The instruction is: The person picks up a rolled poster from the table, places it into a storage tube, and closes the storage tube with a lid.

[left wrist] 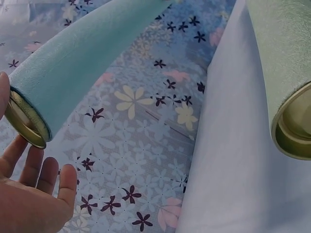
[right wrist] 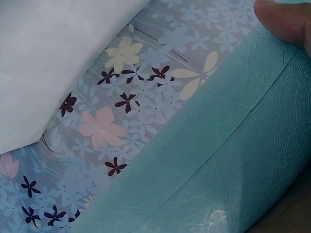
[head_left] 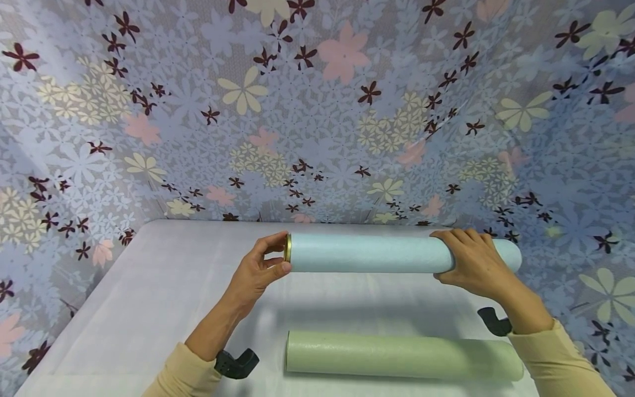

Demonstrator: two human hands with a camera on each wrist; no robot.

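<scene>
Both hands hold a long light-blue tube (head_left: 362, 253) level above the table. It has a gold metal rim (head_left: 288, 248) at its left end. There my left hand (head_left: 253, 275) pinches the rim between thumb and fingers; the left wrist view shows fingertips against the gold end cap (left wrist: 26, 121), which is recessed. Close to the other end, my right hand (head_left: 473, 262) grips the tube from above. In the right wrist view a thumb (right wrist: 282, 19) lies on the tube's wrinkled, seamed surface (right wrist: 209, 160). The tube's far right end is rounded in the head view.
A light-green tube (head_left: 397, 355) lies on the white-covered table (head_left: 163, 298), nearer the person and roughly parallel to the blue one. Its open-looking gold-lined end (left wrist: 291, 136) shows in the left wrist view. Flower-patterned cloth (head_left: 317, 110) hangs behind the table and at its sides.
</scene>
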